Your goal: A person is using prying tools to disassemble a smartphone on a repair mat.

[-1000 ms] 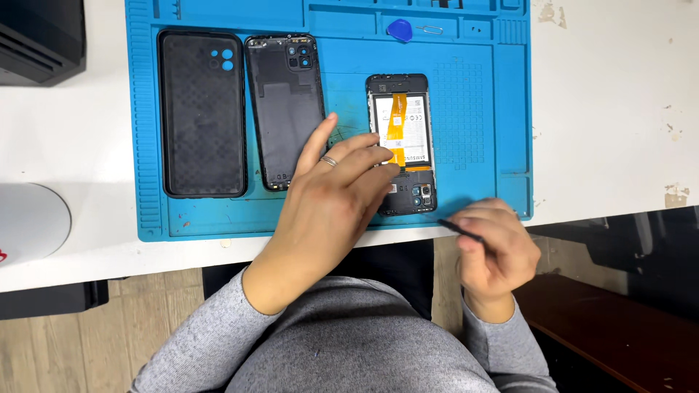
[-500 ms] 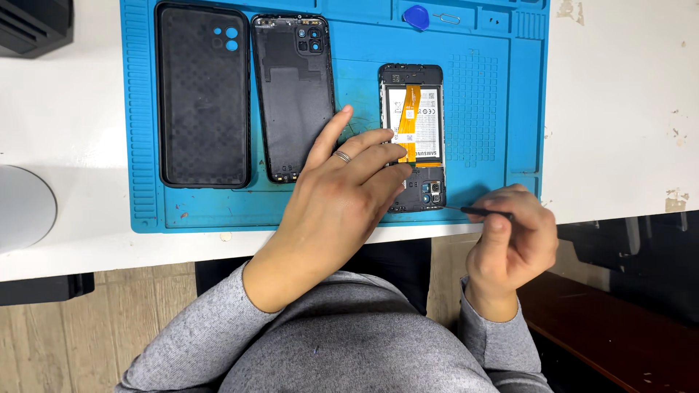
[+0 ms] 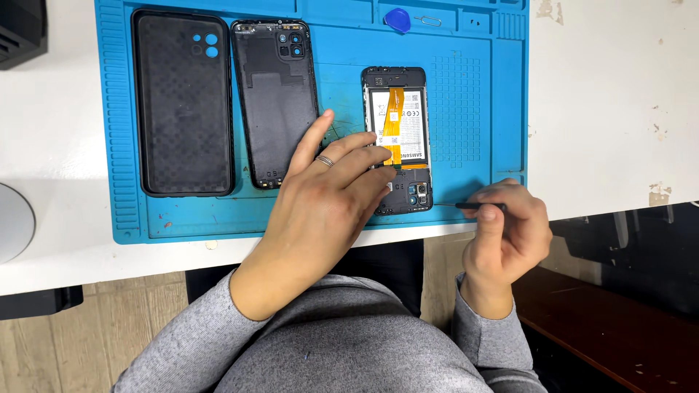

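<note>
A blue work mat (image 3: 495, 109) lies on a white counter (image 3: 604, 87) and fills the upper middle of the frame. Three phone parts lie on it in a row. At the upper left is one black phone case (image 3: 182, 102) with round cut-outs showing blue. Just beside it, toward the middle, is one black back cover (image 3: 273, 94) with a camera cluster at its top. Right of centre lies one opened phone (image 3: 400, 120), its battery and one orange ribbon cable (image 3: 394, 116) exposed.

The left hand (image 3: 320, 211) rests flat across the mat with its fingers spread. The fingertips press on the lower left part of the opened phone, and the index finger reaches up between the back cover and the phone. Its grip is open, closed on nothing. One ring sits on a finger.

The right hand (image 3: 506, 233), at the lower right edge of the mat, has its grip pinched closed on one thin dark tool (image 3: 477, 206). The tool points left toward the phone's lower end, its tip near the phone; whether it touches cannot be told.

At the top edge of the mat lie one blue pick (image 3: 397, 19) and one small metal pin (image 3: 429, 21).
</note>
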